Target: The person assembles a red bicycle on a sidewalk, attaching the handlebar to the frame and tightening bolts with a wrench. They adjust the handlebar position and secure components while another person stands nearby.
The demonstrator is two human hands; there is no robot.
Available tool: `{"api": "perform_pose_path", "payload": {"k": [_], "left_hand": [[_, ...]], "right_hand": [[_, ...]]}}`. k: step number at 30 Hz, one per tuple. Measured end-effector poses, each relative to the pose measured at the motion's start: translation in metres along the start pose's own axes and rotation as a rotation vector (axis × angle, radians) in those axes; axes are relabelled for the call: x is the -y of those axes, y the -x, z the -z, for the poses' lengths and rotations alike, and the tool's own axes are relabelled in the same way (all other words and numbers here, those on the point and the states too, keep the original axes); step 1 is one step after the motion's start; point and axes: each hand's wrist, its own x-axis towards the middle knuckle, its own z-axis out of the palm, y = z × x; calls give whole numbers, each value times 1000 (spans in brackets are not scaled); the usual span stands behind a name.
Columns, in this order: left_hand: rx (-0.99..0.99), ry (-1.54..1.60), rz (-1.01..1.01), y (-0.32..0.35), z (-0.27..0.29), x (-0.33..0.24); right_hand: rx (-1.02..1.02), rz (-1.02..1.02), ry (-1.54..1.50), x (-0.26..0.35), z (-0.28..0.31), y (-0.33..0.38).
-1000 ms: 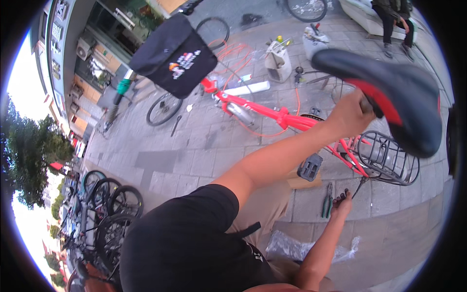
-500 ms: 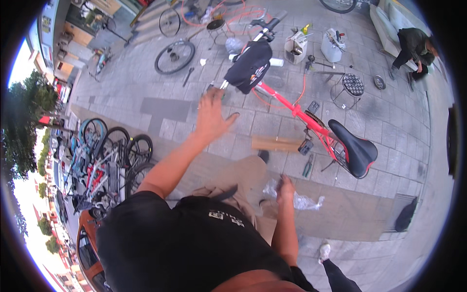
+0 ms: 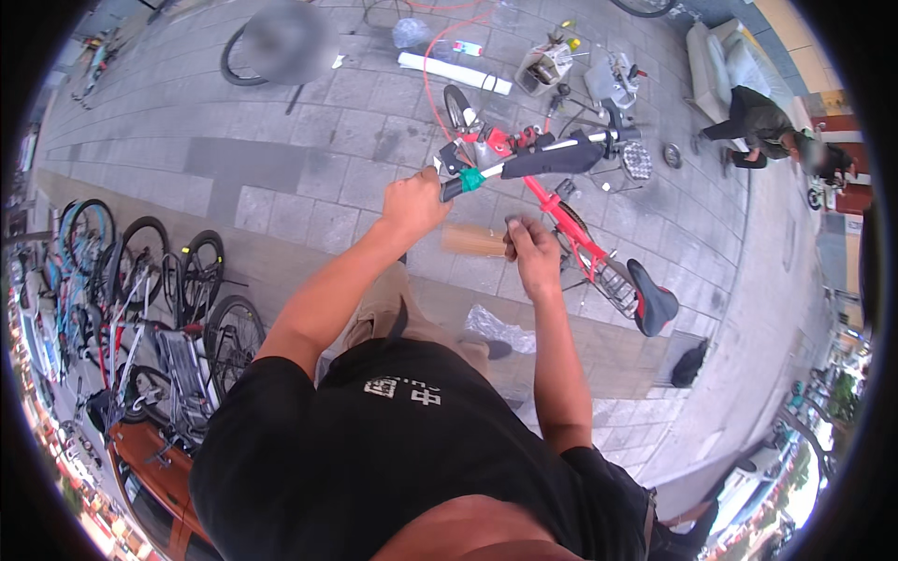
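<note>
A red folding bicycle (image 3: 578, 234) stands in front of me, its black saddle (image 3: 652, 297) at the right. Its handlebar is swung round, with a dark grip (image 3: 451, 191) at the left end and green tape (image 3: 471, 179) beside it. My left hand (image 3: 414, 204) is closed at that grip; its fingertips are partly hidden. A black handlebar bag (image 3: 572, 159) hangs along the bar. My right hand (image 3: 535, 257) is held below the bar, thumb and fingers pinched together, apart from the frame. What it holds, if anything, is too small to make out.
Cardboard (image 3: 470, 239) and clear plastic wrap (image 3: 500, 327) lie on the paving. Beyond the bicycle are a white tube (image 3: 454, 73), tool buckets (image 3: 544, 67) and a patterned stool (image 3: 637, 161). Parked bicycles (image 3: 140, 290) crowd the left; a person (image 3: 762, 122) sits at the far right.
The handlebar has turned, bringing its taped end towards me. My left hand went from spread fingers to closed at the grip. My right hand has risen forward, and my view has shifted.
</note>
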Motion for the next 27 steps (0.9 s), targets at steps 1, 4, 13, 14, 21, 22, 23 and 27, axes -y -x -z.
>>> {"api": "perform_pose_path", "payload": {"k": [1,4,13,14,21,22,23,27], "left_hand": [[23,10,-31,0,0,5],[52,16,-102,-14,-4,19],[129,81,-131,-29,31,21],[139,81,-119,-31,31,23],[256,57,16,-17,21,24],[250,58,28,-15,21,21],[271,56,51,-14,22,19],[281,91,67,-11,23,20]], "right_hand": [[-9,43,92,25,-9,-6],[46,238,422,94,-34,-48],[796,851,1455,133,-66,-220],[908,666,1431,136,-68,-226],[1071,668,1113,122,-53,-234],[1082,715,1079,117,-49,-238],[1090,759,1044,113,-47,-241],[1170,821,944,113,-42,-252]]}}
